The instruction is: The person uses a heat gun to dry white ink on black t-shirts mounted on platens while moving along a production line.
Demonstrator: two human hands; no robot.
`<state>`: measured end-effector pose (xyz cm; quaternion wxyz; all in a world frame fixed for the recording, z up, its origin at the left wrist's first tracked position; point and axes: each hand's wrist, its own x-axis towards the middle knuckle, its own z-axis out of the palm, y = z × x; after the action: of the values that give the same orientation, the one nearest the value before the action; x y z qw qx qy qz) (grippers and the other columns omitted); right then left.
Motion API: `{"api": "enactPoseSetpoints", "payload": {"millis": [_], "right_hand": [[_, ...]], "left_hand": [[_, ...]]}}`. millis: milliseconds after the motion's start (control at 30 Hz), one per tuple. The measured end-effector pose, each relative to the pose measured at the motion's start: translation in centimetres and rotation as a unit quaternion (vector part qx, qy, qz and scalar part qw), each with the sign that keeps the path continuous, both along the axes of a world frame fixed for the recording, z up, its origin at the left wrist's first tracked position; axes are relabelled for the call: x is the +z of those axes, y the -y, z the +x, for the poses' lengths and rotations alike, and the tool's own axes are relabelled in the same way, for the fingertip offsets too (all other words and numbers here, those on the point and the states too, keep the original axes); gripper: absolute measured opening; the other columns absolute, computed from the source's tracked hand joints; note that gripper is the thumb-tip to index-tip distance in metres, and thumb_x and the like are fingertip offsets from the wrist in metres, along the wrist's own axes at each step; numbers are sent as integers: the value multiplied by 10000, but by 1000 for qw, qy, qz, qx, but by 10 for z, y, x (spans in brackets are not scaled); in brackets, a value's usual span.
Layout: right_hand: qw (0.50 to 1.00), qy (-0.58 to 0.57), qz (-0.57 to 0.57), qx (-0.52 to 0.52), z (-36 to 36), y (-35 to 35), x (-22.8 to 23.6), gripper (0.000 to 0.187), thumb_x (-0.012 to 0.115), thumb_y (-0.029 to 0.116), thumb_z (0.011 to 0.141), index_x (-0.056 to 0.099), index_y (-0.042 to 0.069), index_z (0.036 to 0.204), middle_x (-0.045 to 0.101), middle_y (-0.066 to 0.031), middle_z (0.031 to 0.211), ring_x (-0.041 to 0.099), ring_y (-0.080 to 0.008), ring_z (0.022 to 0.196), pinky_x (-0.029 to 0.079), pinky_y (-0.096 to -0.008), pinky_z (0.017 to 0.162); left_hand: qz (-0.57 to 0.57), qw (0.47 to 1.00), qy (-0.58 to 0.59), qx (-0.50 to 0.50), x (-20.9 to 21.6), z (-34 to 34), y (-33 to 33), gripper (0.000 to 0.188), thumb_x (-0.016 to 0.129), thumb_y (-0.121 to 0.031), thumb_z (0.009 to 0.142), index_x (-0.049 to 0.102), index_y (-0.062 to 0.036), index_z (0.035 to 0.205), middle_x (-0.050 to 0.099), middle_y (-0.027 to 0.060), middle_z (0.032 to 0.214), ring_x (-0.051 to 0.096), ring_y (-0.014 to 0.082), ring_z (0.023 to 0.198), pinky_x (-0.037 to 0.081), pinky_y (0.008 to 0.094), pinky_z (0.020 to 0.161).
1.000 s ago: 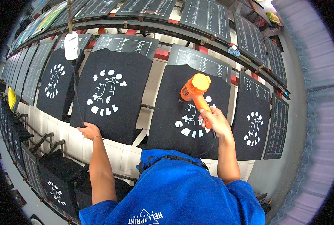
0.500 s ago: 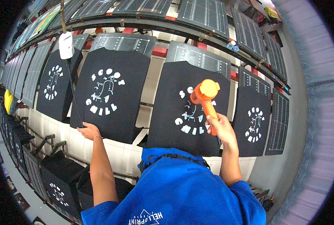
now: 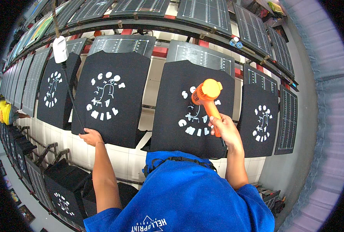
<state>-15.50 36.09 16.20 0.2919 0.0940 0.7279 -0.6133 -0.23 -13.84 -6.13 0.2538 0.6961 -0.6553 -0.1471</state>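
Observation:
In my right hand [image 3: 227,131] is an orange hair dryer [image 3: 211,89], its handle wrapped by my fingers. It hovers over a black T-shirt [image 3: 168,116] with a white scooter print, covering part of the lettering. My left hand [image 3: 91,137] is at the near left corner of another black T-shirt [image 3: 117,133] with the same print. A taut black cord [image 3: 72,92] runs down from a white plug connector [image 3: 59,49] to its fingertips, which appear closed on it. Both shirts lie flat on grey boards.
More printed black shirts lie at left [image 3: 48,108] and right [image 3: 253,127]. Beyond a long dark rail [image 3: 156,20] stands another row of grey marked boards [image 3: 203,15]. A person in yellow [image 3: 5,112] is at the far left. Two small bottles [image 3: 235,41] sit on the rail.
The hair dryer has shifted slightly left over the print, with my right hand. The cord and its white connector have swung a little left. My left hand stays at the shirt's corner.

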Motion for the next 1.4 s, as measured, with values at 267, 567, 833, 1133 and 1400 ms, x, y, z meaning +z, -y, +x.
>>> {"api": "enactPoseSetpoints", "payload": {"millis": [267,567,833,1133,1400], "right_hand": [[1000,10,-15,-16,2,-10,-1,305,606,260,917,579,-12,1049,587,-22,756,539,-75,532,433,-214,494],[999,1,27,-26,10,-16,-2,285,593,266,922,585,0,1026,587,-23,756,539,-81,530,437,-214,494],[1000,15,-1,12,18,-1,-3,303,599,257,911,589,-8,1056,593,-26,760,537,-85,527,442,-215,503],[999,30,-12,15,16,-11,-1,312,601,262,908,579,-5,1066,604,-26,769,550,-84,538,431,-213,495],[997,70,-29,28,28,-21,5,312,592,278,918,581,-5,1051,606,-31,765,551,-91,532,451,-224,503]], "left_hand": [[1,1000,-7,-2,3,1,0,615,422,-395,956,323,31,1388,532,321,1210,528,461,1102,397,517,961],[-8,1000,2,-12,-3,1,3,614,416,-391,959,303,32,1390,528,322,1212,526,459,1107,400,522,959],[-6,1000,-4,1,-3,1,4,613,415,-399,960,319,36,1382,529,313,1217,525,455,1103,397,518,955],[1,1000,-20,-6,4,0,-3,629,420,-405,956,311,36,1391,531,331,1207,528,470,1100,400,523,959],[-8,1000,-18,4,6,0,-2,618,422,-400,952,329,39,1377,540,341,1192,539,478,1087,411,532,946]]}}
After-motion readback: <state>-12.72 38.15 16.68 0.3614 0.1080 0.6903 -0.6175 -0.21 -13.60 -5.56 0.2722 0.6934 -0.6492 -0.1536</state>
